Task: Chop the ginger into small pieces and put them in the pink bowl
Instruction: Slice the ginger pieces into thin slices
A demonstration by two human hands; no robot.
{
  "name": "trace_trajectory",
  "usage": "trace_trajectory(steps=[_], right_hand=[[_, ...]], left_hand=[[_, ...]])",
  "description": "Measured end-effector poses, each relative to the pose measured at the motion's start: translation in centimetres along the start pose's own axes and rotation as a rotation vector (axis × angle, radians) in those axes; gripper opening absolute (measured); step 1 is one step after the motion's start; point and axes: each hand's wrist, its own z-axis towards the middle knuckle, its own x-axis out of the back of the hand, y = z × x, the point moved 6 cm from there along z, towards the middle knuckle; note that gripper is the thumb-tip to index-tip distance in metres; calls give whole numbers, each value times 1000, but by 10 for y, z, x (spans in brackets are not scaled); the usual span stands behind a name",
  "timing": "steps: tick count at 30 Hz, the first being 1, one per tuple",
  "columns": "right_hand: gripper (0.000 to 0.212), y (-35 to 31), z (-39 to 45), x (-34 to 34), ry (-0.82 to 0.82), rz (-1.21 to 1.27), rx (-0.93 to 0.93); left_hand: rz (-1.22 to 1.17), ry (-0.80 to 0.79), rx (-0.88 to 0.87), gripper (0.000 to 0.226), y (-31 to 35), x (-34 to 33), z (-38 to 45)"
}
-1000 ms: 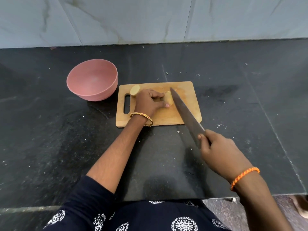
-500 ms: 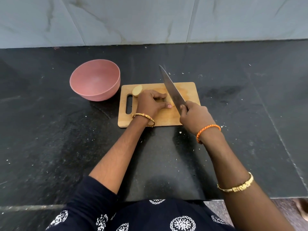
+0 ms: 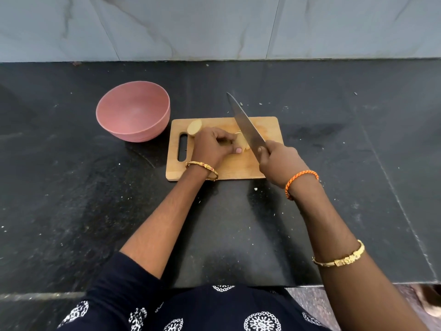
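While the left hand [image 3: 212, 146] is pinching the ginger [image 3: 242, 143] at frame centre, the right hand [image 3: 278, 163], gripping the knife [image 3: 245, 125], is now bringing the blade against it, so chopping is starting.

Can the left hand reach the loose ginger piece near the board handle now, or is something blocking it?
Probably yes. The loose ginger piece lies just beside the left hand, nothing between them. But that hand now holds the other ginger under the knife, so it must release first.
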Motion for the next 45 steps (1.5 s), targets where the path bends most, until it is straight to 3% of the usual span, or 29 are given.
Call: trace_trajectory(steps=[9,19,36,45], right_hand=[[27,-3,-2,-1,15,35,19],[25,-3,-2,1,-3,80,20],[24,16,-14,-23,7,178,-68],[26,8,-14,-14,17,194,-35]], left_hand=[[80,-38,-55,55,7,-3,-6],[220,-90,-104,47,14,-6,-2],[262,-129,21,51,5,11,4],[154,-132,63,53,4,4,2]])
